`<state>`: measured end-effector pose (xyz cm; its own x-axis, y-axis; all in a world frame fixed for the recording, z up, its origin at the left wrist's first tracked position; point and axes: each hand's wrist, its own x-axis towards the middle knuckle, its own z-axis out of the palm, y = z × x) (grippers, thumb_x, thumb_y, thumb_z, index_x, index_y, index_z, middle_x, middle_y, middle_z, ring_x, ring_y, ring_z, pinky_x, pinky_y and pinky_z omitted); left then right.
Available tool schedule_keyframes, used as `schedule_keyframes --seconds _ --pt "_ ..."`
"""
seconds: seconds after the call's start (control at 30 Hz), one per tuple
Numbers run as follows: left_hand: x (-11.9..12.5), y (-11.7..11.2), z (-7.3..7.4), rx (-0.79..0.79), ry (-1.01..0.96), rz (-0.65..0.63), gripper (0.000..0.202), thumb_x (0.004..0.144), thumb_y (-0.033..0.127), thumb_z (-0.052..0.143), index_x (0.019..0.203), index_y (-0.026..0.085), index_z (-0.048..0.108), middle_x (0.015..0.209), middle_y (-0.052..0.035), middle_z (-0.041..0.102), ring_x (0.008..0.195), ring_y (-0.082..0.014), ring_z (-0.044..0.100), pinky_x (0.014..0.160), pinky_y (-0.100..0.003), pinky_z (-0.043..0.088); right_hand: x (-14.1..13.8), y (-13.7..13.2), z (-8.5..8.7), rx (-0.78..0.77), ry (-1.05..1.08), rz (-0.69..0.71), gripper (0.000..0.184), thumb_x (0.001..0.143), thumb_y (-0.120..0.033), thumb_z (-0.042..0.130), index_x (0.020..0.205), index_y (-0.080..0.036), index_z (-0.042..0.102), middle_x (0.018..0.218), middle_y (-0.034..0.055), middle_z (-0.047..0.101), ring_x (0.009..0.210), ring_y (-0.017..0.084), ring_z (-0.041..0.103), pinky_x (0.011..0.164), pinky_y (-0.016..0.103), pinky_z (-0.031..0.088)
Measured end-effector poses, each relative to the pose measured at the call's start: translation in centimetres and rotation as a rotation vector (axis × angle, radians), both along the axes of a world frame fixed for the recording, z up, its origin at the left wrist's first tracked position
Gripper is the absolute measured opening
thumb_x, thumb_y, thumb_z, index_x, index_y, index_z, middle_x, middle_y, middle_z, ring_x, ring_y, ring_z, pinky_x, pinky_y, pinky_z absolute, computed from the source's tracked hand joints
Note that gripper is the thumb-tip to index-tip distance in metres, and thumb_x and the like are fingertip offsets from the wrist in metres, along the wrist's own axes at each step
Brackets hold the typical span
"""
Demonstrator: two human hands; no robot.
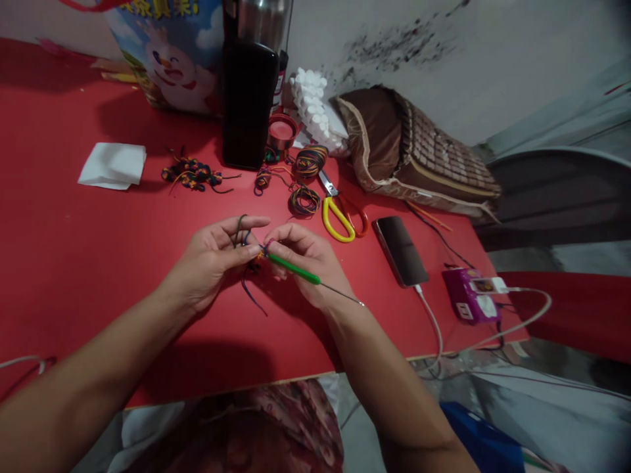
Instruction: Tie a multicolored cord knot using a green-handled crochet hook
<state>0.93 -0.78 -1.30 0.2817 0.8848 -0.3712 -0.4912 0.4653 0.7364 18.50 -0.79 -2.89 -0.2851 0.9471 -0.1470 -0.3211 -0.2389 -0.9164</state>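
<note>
My left hand (214, 259) pinches a multicoloured cord (245, 238) over the red table (73, 263); a loop of it arcs over my index finger and loose ends hang down toward the table. My right hand (308, 259) is closed on a green-handled hook tool (294, 270), its thin metal shaft running back over my wrist. The tool's tip meets the cord where my two hands' fingertips touch.
Behind my hands lie yellow-handled scissors (338, 220), coils of coloured cord (304, 200), a pile of knotted pieces (192, 175), a folded white tissue (113, 165), a black flask (248, 98) and a cartoon bag (172, 52). A phone (400, 249) and purple charger (468, 302) sit right, by a brown cushion (414, 151).
</note>
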Motion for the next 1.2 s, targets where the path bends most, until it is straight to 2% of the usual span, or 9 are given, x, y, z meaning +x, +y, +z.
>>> schedule_keyframes --seconds 0.33,0.67,0.73,0.8,0.9,0.97,1.07,1.2 --pt "0.0 0.1 -0.2 0.005 0.009 -0.007 0.042 0.068 0.012 0.096 0.108 0.017 0.086 0.072 0.0036 0.064 0.057 -0.0050 0.060 0.056 -0.014 0.054 0.0 0.1 -0.5 0.051 -0.051 0.012 0.037 0.086 -0.049 0.089 0.090 -0.021 0.065 0.068 -0.0071 0.060 0.053 0.007 0.048 0.051 0.023 0.038" --pt "-0.2 0.1 -0.2 -0.015 0.028 -0.017 0.044 0.069 0.016 0.097 0.111 0.018 0.085 0.072 0.0033 0.064 0.057 -0.0061 0.061 0.056 -0.017 0.056 -0.1 -0.1 -0.2 0.090 -0.049 -0.006 0.026 0.092 -0.042 0.083 0.092 -0.021 0.067 0.065 -0.0074 0.058 0.050 0.007 0.047 0.049 0.023 0.035" --pt "-0.3 0.1 -0.1 -0.013 0.036 -0.008 0.043 0.069 0.016 0.096 0.110 0.017 0.085 0.072 0.0027 0.065 0.057 -0.0070 0.061 0.055 -0.018 0.057 0.1 -0.1 0.0 0.096 -0.096 -0.007 0.024 0.092 -0.039 0.082 0.096 -0.022 0.067 0.069 -0.0066 0.058 0.053 0.007 0.047 0.050 0.022 0.037" --pt "-0.4 0.2 -0.1 -0.002 0.038 0.009 0.043 0.069 0.014 0.095 0.110 0.017 0.084 0.073 0.0021 0.067 0.058 -0.0084 0.063 0.056 -0.019 0.058 0.3 -0.2 0.4 0.115 -0.157 0.004 0.025 0.090 -0.034 0.085 0.104 -0.023 0.067 0.080 -0.0048 0.062 0.060 0.008 0.052 0.053 0.022 0.044" --pt "-0.6 0.4 -0.2 0.037 0.039 0.032 0.042 0.071 0.013 0.093 0.112 0.016 0.084 0.072 0.0021 0.067 0.060 -0.0093 0.064 0.059 -0.021 0.059 0.5 -0.5 1.1 0.182 -0.212 0.052 0.042 0.085 -0.025 0.087 0.120 -0.027 0.064 0.097 -0.0023 0.064 0.075 0.011 0.062 0.059 0.023 0.052" --pt "-0.7 0.4 -0.2 0.066 0.049 0.044 0.041 0.071 0.011 0.093 0.112 0.015 0.084 0.072 0.0023 0.067 0.060 -0.0085 0.063 0.060 -0.019 0.056 0.6 -0.8 1.3 0.232 -0.222 0.056 0.047 0.084 -0.024 0.088 0.123 -0.030 0.062 0.101 -0.0029 0.063 0.074 0.011 0.063 0.058 0.024 0.053" --pt "-0.6 0.3 0.0 0.101 0.083 0.063 0.041 0.073 0.011 0.092 0.113 0.015 0.083 0.073 0.0022 0.067 0.062 -0.0083 0.062 0.062 -0.018 0.054 0.4 -1.1 1.3 0.301 -0.282 -0.005 0.032 0.090 -0.029 0.085 0.115 -0.029 0.066 0.094 -0.0040 0.064 0.069 0.011 0.063 0.059 0.025 0.054" --pt "-0.4 -0.1 0.3 0.114 0.092 0.058 0.042 0.074 0.015 0.092 0.115 0.017 0.082 0.076 0.0020 0.069 0.068 -0.0101 0.065 0.068 -0.021 0.055 0.2 -1.3 1.0 0.462 -0.467 -0.087 0.014 0.094 -0.031 0.081 0.104 -0.027 0.073 0.095 0.0006 0.074 0.084 0.016 0.072 0.079 0.032 0.060"
